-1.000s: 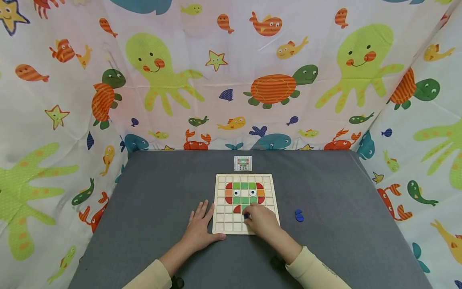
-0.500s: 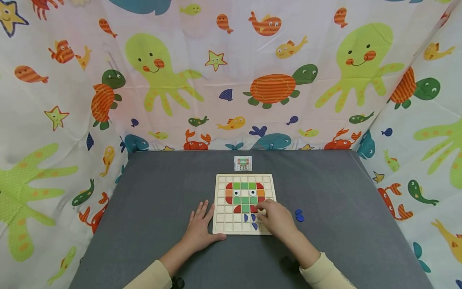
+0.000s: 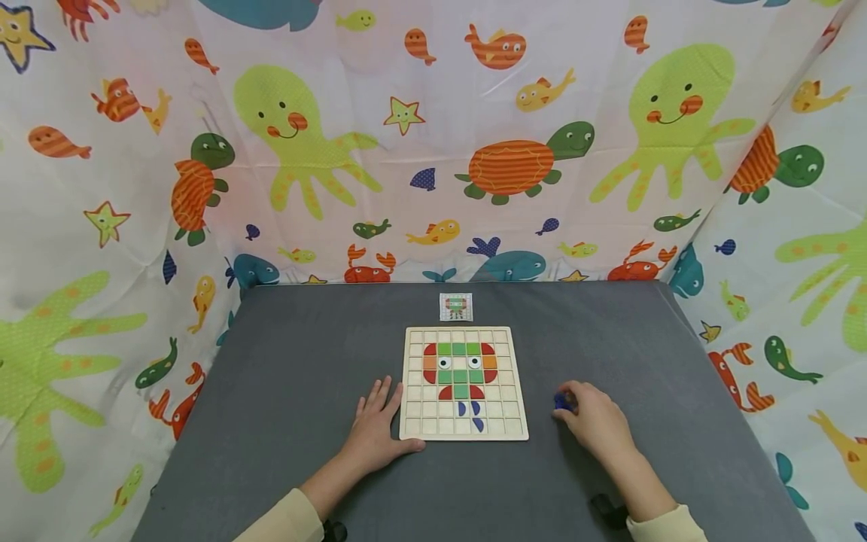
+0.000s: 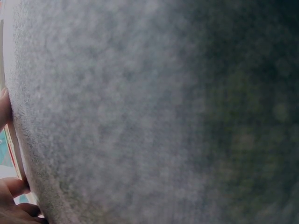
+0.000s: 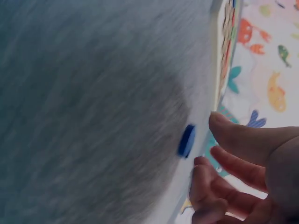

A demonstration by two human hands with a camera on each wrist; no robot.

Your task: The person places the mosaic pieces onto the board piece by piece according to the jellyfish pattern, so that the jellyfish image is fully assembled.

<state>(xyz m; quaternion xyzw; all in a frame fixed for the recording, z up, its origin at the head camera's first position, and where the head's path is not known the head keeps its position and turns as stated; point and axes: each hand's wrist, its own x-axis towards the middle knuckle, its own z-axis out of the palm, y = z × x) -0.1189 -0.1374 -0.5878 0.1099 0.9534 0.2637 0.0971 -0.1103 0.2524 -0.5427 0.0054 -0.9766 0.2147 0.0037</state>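
Note:
A pale wooden grid board [image 3: 501, 430] lies on the table, with red, green and orange tiles and two eye tiles [image 3: 474, 362] set as a face. Below them sit three blue half-round pieces [image 3: 478, 424]. My left hand [image 3: 372, 429] rests at the board's left edge, fingers spread, thumb by the lower left corner. Right of the board, my right hand [image 3: 599, 425] reaches over the loose blue pieces [image 3: 561, 402], partly hiding them. In the right wrist view, a blue piece [image 5: 187, 141] lies just beyond the parted thumb [image 5: 224, 125] and fingers.
Behind the board lies a small picture card [image 3: 456, 306] with a printed grid figure. The grey cloth table [image 3: 325, 339] meets a curtain [image 3: 406, 188] with sea animals at its back and sides.
My right hand has left the board and moved right to the loose blue pieces, uncovering three blue half-rounds in the lower cells. The left hand has stayed in place.

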